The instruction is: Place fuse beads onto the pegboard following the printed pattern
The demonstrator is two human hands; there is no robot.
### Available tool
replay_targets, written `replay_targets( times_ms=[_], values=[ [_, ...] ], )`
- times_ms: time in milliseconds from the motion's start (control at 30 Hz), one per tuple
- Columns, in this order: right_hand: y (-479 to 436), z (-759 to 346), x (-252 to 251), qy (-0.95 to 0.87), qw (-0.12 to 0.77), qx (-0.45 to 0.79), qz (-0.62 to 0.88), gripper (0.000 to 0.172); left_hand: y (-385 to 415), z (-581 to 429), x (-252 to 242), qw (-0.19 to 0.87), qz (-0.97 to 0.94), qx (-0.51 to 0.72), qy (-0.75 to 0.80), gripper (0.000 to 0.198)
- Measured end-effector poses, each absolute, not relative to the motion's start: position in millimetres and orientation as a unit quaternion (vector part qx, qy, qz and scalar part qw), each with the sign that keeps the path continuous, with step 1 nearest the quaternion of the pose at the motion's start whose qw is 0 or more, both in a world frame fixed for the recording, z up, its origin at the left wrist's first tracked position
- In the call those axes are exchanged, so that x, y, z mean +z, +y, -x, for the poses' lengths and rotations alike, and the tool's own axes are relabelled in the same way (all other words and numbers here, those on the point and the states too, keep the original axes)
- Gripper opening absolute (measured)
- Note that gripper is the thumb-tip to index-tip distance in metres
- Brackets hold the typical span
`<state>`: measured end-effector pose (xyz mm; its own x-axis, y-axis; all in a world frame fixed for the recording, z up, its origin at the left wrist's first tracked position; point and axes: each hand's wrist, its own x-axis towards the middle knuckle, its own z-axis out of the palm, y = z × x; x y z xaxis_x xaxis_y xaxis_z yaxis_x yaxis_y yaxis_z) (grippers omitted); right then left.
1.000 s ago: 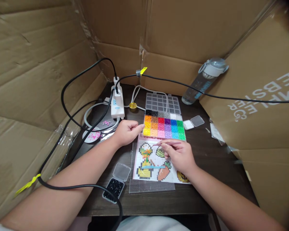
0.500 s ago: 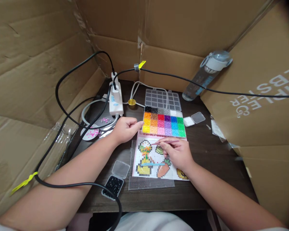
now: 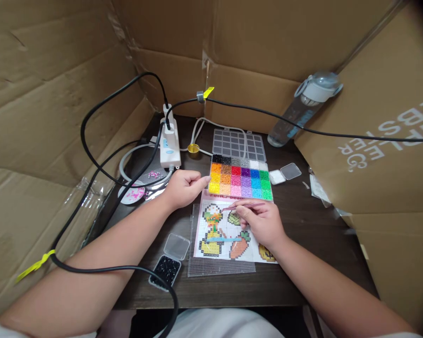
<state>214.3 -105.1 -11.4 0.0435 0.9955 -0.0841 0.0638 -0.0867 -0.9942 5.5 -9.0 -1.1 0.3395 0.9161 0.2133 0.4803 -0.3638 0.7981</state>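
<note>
My right hand is closed around a pair of pinkish tweezers, whose tips point left over the pattern sheet. Coloured beads, mainly orange and green, lie over one printed figure on that sheet. Whether the tips pinch a bead is too small to tell. A clear pegboard sticks out from under the paper. My left hand rests curled, its thumb reaching the left edge of the bead box. That box has many compartments sorted by colour. No object shows in the left hand.
A small case of black beads stands front left, a case of white beads at right. Behind are a gridded lid, a gold cup, a power strip and a bottle. Black cable crosses my left arm.
Hardly anything differs. The right hand and tweezers have shifted very slightly to the right, while the left hand stays by the bead box.
</note>
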Motion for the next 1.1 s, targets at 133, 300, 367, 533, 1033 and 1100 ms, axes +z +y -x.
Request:
replay_targets(
  times_ms=[133,300,367,533,1033,1100],
  values=[
    [-97.0,-229.7,-2.6,-0.431,0.569,0.477,0.512,0.011,-8.9,-6.2,0.6,0.323,-0.75,0.336,0.469,0.049],
    [-84.0,-265.6,17.5,-0.331,0.684,0.452,0.468,0.01,-8.1,-6.4,0.6,0.32,-0.753,0.334,0.469,0.048],
    [-80.8,-275.7,20.0,-0.311,0.689,0.45,0.475,0.01,-7.8,-6.2,0.1,0.317,-0.754,0.336,0.467,0.048],
    [-78.1,-276.4,13.8,-0.283,0.676,0.491,0.471,0.012,-8.0,-6.4,0.7,0.314,-0.756,0.344,0.46,0.049],
    [-74.0,-267.7,4.4,-0.243,0.656,0.535,0.474,0.011,-6.2,-3.0,-8.2,0.381,-0.714,0.369,0.457,0.054],
    [-74.5,-266.5,3.7,-0.253,0.66,0.519,0.481,0.013,-6.8,-3.4,-6.9,0.36,-0.724,0.361,0.464,0.052]
  ],
)
